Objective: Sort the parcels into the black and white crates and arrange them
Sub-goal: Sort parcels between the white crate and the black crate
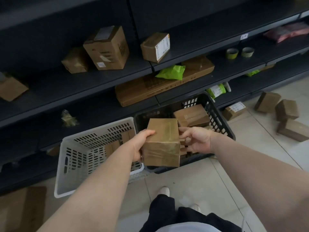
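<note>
Beyond both hands, filling everything ahead: dark shelving (80, 84) with scattered cartons. Down and to the left of the left wrist: white crate (66, 166), open side up, a few brown parcels low against its far right wall. Directly beneath and beyond the fingertips: black crate (219, 121), flank to flank with the white one. Well off to the right of the right hand, on the tiles: loose floor parcels (286, 111), not yet sorted.

Between the two hands: held parcel (162, 141), a taped brown carton, poised over the near left part of the black crate, close to the wall beside the white one. Long axis seemingly running away from the wrists toward the shelving.

Left hand (142, 144): clamped on the carton's left face, thumb over the top edge, fingers underneath and out of sight. Right hand (195, 139): bent fingertips and thumb set against the right face; carrying weight or only steadying, hard to say.

Just past the right fingertips, inside the black crate: stacked parcels (192, 115), filling the far right part. Darker, seemingly free room straight under the carton and the left hand.

Judged from this: black crate as likely destination, straight down, hardly any sideways travel. For the white crate instead, a shift left across the two adjoining walls. Left hand as main carrier; right hand nearer the stack, so more exposed to a pinch against it. Best lowered with the long axis kept alongside the stack.
</note>
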`<state>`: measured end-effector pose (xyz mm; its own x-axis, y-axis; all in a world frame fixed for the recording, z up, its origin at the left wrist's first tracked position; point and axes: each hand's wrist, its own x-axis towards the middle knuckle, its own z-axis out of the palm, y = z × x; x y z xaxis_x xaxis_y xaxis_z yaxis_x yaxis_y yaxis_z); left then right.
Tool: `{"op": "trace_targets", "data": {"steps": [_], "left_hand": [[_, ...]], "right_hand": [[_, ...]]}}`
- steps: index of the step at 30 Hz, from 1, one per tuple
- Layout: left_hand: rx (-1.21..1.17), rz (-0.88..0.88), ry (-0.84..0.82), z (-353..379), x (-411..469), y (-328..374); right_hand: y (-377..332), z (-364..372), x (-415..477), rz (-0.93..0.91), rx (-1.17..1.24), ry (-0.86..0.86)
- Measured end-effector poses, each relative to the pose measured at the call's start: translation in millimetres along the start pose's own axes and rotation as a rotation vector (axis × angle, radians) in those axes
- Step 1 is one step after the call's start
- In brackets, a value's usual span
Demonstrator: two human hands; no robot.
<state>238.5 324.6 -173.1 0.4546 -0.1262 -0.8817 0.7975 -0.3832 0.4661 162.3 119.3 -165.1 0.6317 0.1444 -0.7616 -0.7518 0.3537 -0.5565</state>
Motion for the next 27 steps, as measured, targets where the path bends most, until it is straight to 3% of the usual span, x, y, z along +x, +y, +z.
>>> {"op": "trace_targets", "data": {"steps": [2,5,8,11,17,21,27], "left_hand": [[0.015,-0.019,0.055,-5,10,0],[0.190,0.028,0.306,-16,38,6],[0.465,0.071,0.435,-28,70,18],[0.545,0.118,0.391,-26,68,42],[0.657,0.285,0.120,-7,91,86],[0.761,0.434,0.146,1,115,115],[0.817,0.430,0.073,39,115,119]], "right_hand": [[6,-7,11,-0.005,-0.117,0.115],[12,-21,23,-0.021,-0.273,0.370],[15,-33,26,-0.014,-0.206,0.516],[16,-36,30,0.016,-0.191,0.562],[11,-24,53,0.133,-0.134,0.547],[6,-21,63,0.141,-0.106,0.523],[7,-28,58,0.132,-0.035,0.545]]}}
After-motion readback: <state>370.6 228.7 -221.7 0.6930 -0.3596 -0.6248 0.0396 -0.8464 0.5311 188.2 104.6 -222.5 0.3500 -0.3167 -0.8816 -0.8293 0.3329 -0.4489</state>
